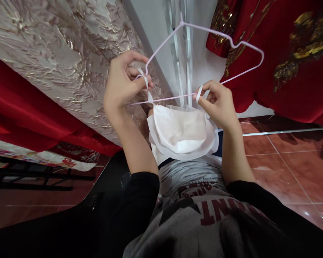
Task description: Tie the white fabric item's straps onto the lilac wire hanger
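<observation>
A thin pale pink wire hanger (pixel 233 42) is held up in front of me. A small white garment (pixel 181 133) with narrow straps hangs below its bottom bar. My left hand (pixel 122 84) pinches one white strap at the hanger's left end, fingers closed on it. My right hand (pixel 218 102) pinches the other strap against the bottom bar, right of centre. Both forearms come out of black sleeves over a grey printed shirt (pixel 199 208).
Red cloth with gold embroidery (pixel 293 57) hangs at the upper right. A silvery embossed fabric (pixel 56 53) and red drapery (pixel 21 114) fill the left. A white wall corner (pixel 183 43) stands behind the hanger. Reddish floor tiles (pixel 285 161) lie to the right, a black rack (pixel 29 175) at the lower left.
</observation>
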A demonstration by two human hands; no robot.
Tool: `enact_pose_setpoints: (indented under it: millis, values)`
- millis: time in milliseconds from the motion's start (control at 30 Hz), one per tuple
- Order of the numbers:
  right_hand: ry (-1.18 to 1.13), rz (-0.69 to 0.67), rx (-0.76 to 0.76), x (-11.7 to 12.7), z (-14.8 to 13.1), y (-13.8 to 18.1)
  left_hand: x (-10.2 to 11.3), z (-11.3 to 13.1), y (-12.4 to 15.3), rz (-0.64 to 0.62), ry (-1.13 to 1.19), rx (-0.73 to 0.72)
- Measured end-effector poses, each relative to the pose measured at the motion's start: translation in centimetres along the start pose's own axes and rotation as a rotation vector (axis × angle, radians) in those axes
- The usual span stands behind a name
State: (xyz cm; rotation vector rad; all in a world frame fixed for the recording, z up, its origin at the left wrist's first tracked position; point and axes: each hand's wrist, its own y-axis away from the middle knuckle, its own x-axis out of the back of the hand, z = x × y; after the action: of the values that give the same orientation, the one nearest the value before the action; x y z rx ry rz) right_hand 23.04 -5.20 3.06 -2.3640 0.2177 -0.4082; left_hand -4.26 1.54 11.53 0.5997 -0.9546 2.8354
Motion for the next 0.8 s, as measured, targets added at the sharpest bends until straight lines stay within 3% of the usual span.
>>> enact_pose_setpoints:
  millis: [200,367,467,600,800]
  values:
    - [-0.017,-0.005,-0.015,0.0,0.1,0.1,-0.8,1.6,-0.4,-0.044,0.005,0.162]
    - [-0.006,-0.007,-0.007,0.2,0.2,0.3,-0.8,-1.2,2.6,0.201,0.215,0.331]
    - [0.022,-0.003,0.012,0.0,0.3,0.4,-1.9,-4.4,5.3,0.349,0.441,0.267]
    - [0.057,-0.032,0.038,-0.2,0.4,0.4,-4.6,-6.8,7.5,0.276,0.685,0.381]
    - [0.023,-0.009,0.033,-0.2,1.1,0.3,-7.7,-5.9,7.0,0.264,0.758,0.305]
